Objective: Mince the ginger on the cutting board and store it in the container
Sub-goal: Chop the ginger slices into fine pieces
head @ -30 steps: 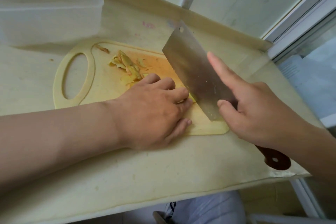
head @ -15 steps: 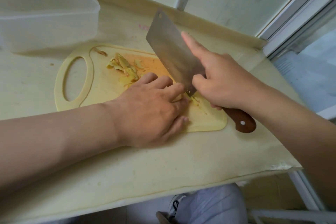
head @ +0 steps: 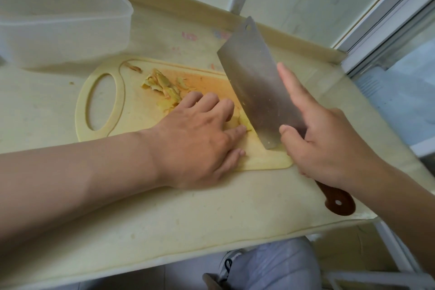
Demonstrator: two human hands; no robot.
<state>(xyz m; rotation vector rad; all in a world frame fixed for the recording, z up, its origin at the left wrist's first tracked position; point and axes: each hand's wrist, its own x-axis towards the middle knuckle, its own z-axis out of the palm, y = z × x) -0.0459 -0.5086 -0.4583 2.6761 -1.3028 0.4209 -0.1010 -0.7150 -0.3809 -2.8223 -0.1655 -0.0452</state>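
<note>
A pale yellow cutting board [head: 131,110] lies on the table. My left hand [head: 200,139] holds down a piece of ginger [head: 243,121] with curled fingertips on the board's right part. My right hand [head: 329,143] grips a steel cleaver [head: 259,85] by its brown wooden handle [head: 339,202], index finger stretched along the blade's flat side. The blade's edge stands on the board just right of the ginger. A heap of ginger peels and slices [head: 162,86] lies farther back on the board. The translucent plastic container [head: 61,19] stands at the back left.
The cream table [head: 164,219] has a raised back edge by the wall; its front edge runs below my arms. A window frame [head: 388,19] stands at the right. A shoe and a trouser leg [head: 266,266] show below the table.
The cleaver has drawn back toward me and to the right from its position half a second ago, its edge again down beside the ginger. My left hand has stayed on the ginger.
</note>
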